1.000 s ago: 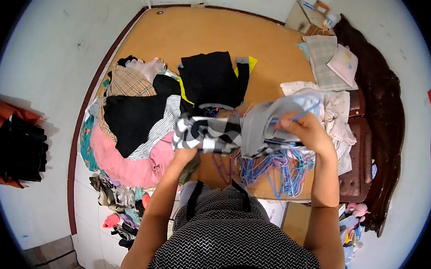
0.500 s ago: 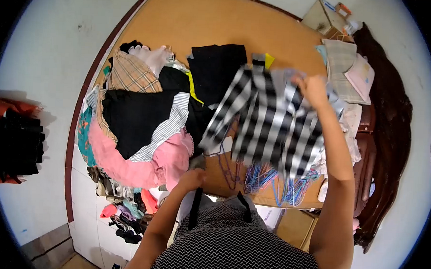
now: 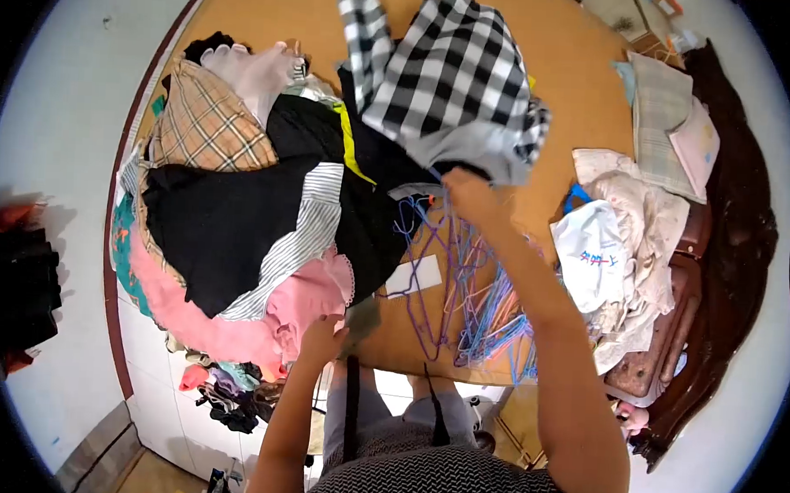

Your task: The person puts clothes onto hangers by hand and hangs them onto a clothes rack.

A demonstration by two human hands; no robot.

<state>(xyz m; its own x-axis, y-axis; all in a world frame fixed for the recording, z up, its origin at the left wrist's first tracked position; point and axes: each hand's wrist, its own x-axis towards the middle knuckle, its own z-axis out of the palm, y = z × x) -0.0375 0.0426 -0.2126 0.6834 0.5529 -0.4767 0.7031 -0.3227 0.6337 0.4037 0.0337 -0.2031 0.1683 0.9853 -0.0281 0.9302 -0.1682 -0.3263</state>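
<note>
A black-and-white checked shirt (image 3: 451, 68) lies spread at the far middle, blurred by motion, its grey inner side (image 3: 483, 149) toward me. My right hand (image 3: 469, 197) is closed on the shirt's near edge, where a thin blue bit, perhaps part of a hanger, pokes out. Under that forearm is a heap of blue, purple and pink hangers (image 3: 498, 317). My left hand (image 3: 322, 338) is loosely curled, fingers slightly apart, at the edge of a pink garment (image 3: 300, 308); no held thing shows in it. A dark grey-green cloth (image 3: 363, 320) lies beside it.
Piled clothes cover the left side: a black garment (image 3: 224, 230), a striped cloth (image 3: 303, 242), a tan plaid piece (image 3: 211, 119). On the right are a white plastic bag (image 3: 589, 251), pale floral cloth (image 3: 651, 227) and a cushion (image 3: 660, 121). A white card (image 3: 416, 276) lies near the hangers.
The checked shirt has swung away from me and left, from above the hangers to the far middle. My right hand has come down and left; my left hand has shifted slightly left.
</note>
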